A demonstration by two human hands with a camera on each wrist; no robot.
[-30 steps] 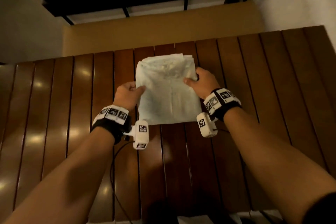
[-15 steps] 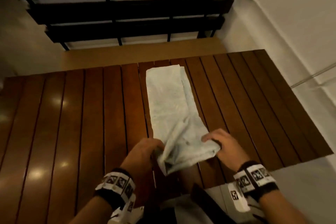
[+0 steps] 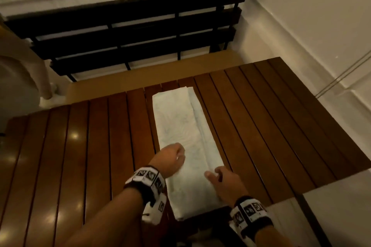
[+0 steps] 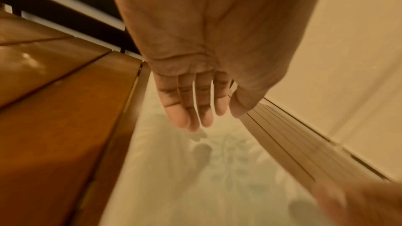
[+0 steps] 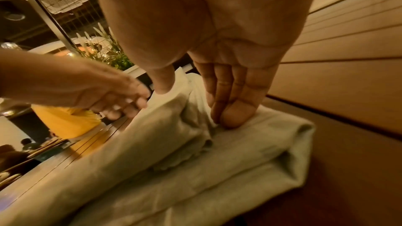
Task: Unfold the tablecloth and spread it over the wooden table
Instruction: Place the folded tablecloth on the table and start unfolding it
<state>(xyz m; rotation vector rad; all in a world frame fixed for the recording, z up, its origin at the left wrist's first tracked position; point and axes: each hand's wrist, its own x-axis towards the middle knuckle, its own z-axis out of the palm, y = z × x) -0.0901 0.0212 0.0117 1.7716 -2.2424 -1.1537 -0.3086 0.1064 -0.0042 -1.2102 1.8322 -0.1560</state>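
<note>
The pale tablecloth [image 3: 180, 130] lies as a long folded strip across the slatted wooden table [image 3: 90, 156], from the far edge to the near edge. My left hand [image 3: 178, 154] hovers just above its left side, fingers straight and apart, holding nothing [image 4: 202, 118]. At the strip's right edge, my right hand [image 3: 215, 174] rests on the cloth. In the right wrist view its straight fingertips [image 5: 226, 119] press down beside a raised upper fold [image 5: 174, 126], and its thumb lies on that fold's other side.
A black slatted bench back [image 3: 140, 32] stands beyond the table's far edge. A white wall [image 3: 311, 36] runs along the right, close to the table's right edge. A pale surface [image 3: 337, 206] adjoins the table's near right corner.
Both hands have let go of the cloth's near end, which they held lifted half a second ago. It now lies flat to the near edge. The head view has tilted up.
</note>
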